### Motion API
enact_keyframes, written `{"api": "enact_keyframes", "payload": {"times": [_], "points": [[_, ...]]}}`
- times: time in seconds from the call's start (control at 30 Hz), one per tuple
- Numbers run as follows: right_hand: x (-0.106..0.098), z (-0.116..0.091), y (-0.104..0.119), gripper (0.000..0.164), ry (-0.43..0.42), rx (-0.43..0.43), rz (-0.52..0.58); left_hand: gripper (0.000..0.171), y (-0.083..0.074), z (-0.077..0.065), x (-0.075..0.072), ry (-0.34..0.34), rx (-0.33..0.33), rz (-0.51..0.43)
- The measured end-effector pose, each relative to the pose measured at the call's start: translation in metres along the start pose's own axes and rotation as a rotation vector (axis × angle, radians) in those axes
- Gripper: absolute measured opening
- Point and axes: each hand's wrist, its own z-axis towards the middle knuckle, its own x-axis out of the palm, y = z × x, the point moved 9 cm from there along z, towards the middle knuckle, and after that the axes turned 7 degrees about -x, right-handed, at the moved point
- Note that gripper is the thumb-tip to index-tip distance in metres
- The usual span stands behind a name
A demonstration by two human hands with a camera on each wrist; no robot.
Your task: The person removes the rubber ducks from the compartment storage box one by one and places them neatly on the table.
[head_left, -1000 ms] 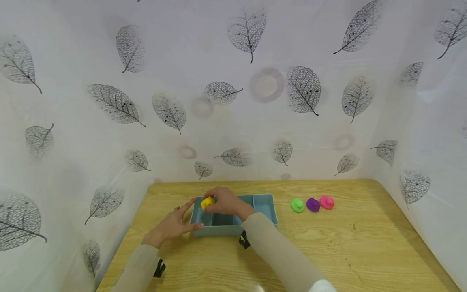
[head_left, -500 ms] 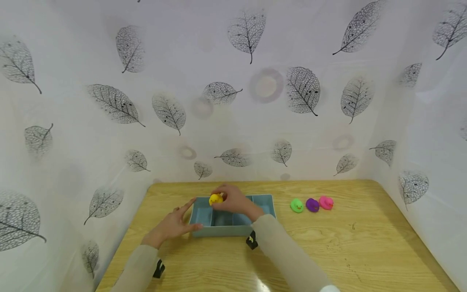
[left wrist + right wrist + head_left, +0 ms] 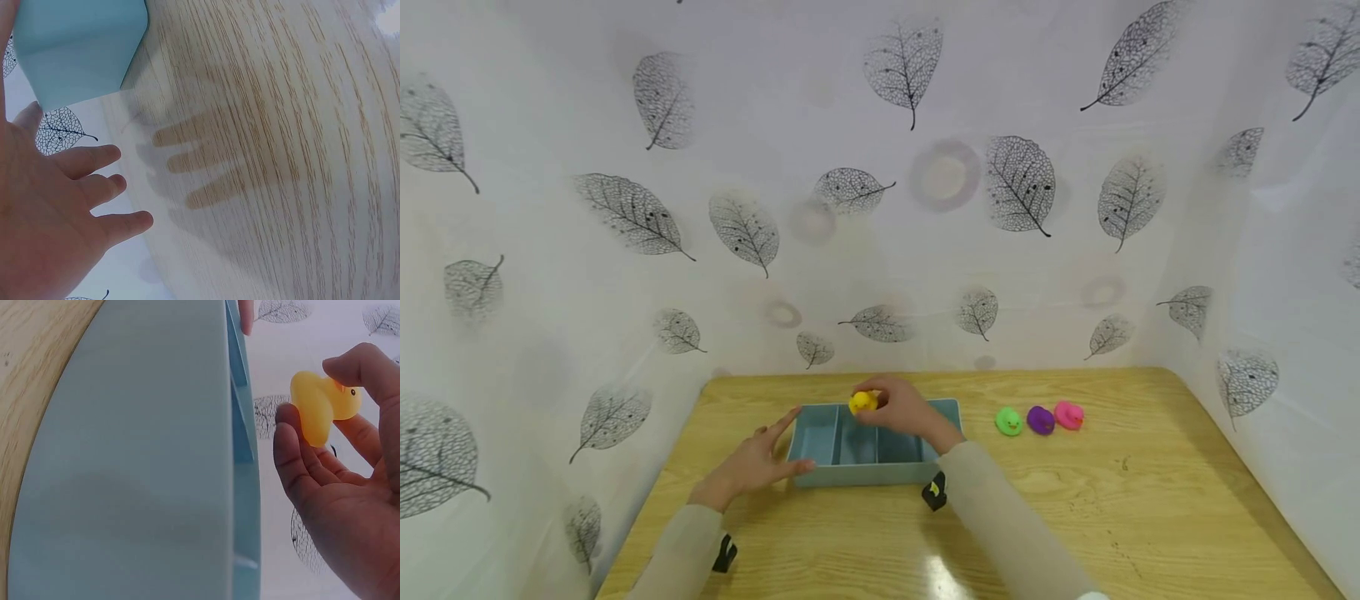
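My right hand [image 3: 904, 410] pinches a small yellow rubber duck [image 3: 862, 403] between thumb and fingertips. It holds the duck above the second compartment from the left of a blue-grey divided tray [image 3: 865, 476]. In the right wrist view the duck [image 3: 315, 409] is higher than the tray's rim, its head toward the palm. My left hand [image 3: 751, 468] is spread at the tray's left end, thumb at the front wall and index finger at the back corner. The left wrist view shows its other fingers [image 3: 128, 226] stretched out beside the tray's end wall [image 3: 81, 69].
Right of the tray, a green duck [image 3: 1009, 422], a purple duck [image 3: 1041, 420] and a pink duck [image 3: 1069, 415] stand in a row on the wooden table [image 3: 1075, 517]. A white leaf-print curtain [image 3: 880, 250] encloses the back and sides.
My right hand has lifted the yellow duck from the leftmost compartment and carried it right, over the second one. The left hand stays at the tray's left end.
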Motion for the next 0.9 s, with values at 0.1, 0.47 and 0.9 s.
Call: {"api": "enact_keyframes", "payload": {"times": [0.1,0.47,0.9], "points": [[-0.006,-0.004,-0.004,0.045,-0.013,0.002,0.012,0.107,0.001,0.001,0.0,-0.007,0.017,0.0],[-0.029,-0.021,-0.011,0.048,-0.079,0.017,0.032,0.107,-0.001,0.001,0.0,-0.012,0.034,0.014],[-0.056,-0.039,-0.014,0.045,-0.159,0.026,-0.031,0.107,-0.001,0.001,0.001,-0.009,0.033,0.013]]}}
